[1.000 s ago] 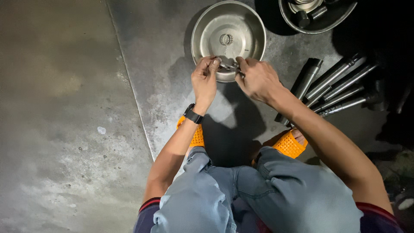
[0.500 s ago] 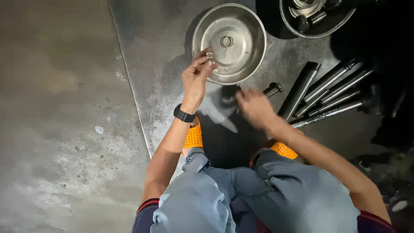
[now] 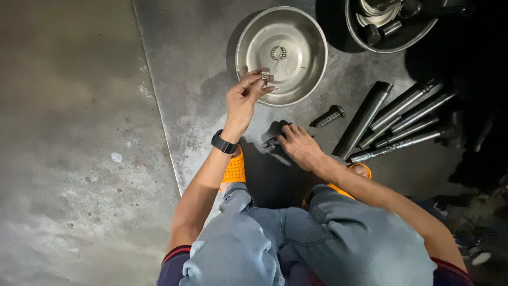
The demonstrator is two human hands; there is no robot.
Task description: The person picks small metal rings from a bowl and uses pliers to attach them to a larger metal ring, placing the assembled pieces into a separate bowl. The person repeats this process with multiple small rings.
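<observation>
Holding one bearing (image 3: 265, 77), two bowls (image 3: 307, 79), five rods (image 3: 402, 124)

no packages, labels, signs or screens in view, unless the black band on the left wrist (image 3: 224, 142) is a watch: its face is turned away, so can't tell if it has a display
</observation>
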